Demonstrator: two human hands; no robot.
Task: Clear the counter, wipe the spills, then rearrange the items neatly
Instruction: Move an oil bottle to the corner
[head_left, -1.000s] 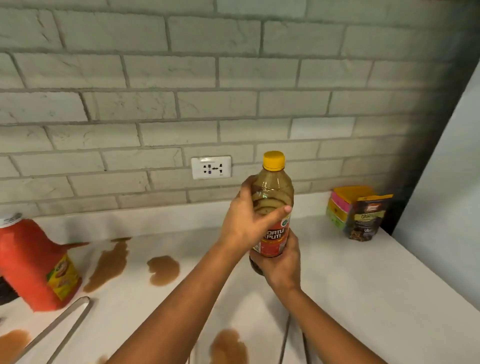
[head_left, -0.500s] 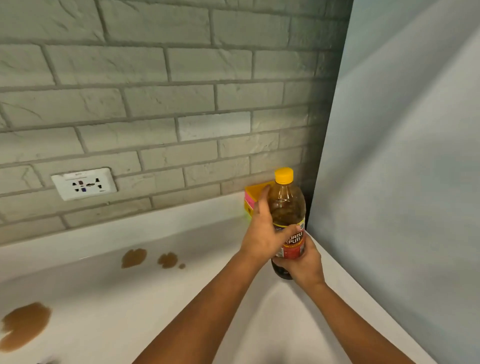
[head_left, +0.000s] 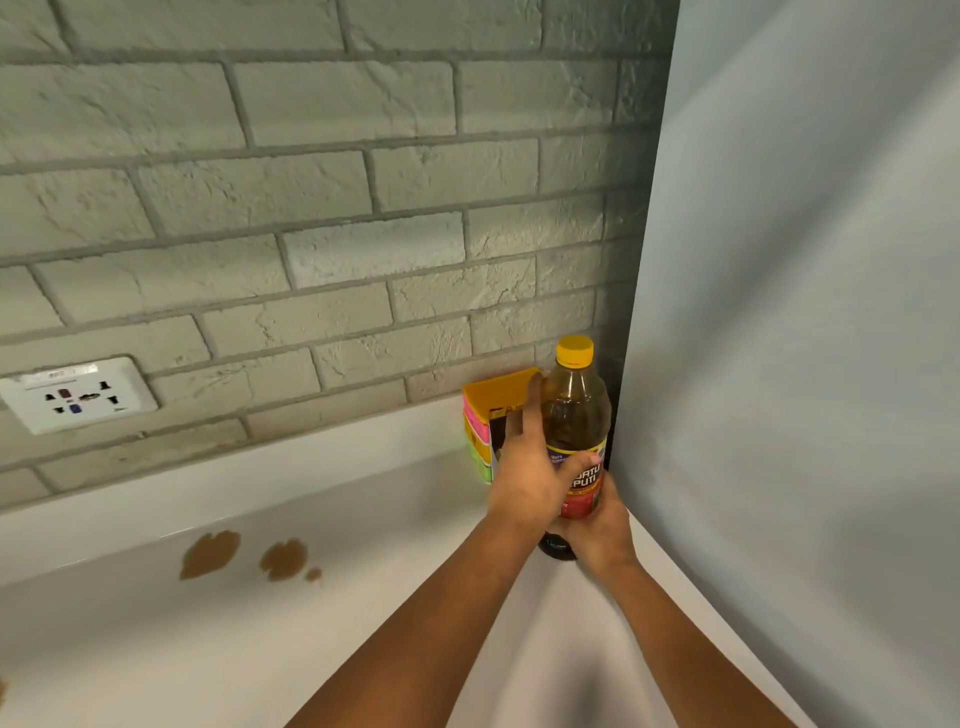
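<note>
Head view: both hands' fingers wrap the upright bottle (head_left: 575, 415) (brown liquid inside, yellow cap on).

The bottle (head_left: 575, 415) is clear plastic with a yellow cap and brown liquid inside, and it has a red and yellow label. It stands upright at the back right corner of the counter (head_left: 156, 649), and its dark base is on or just above the surface; I cannot tell which. Just beside it on the left, against the back edge, is a stack of sponges (head_left: 480, 421) in yellow, pink and green. Brown spills (head_left: 210, 553) lie on the white counter near the back edge, well apart from the bottle.
</note>
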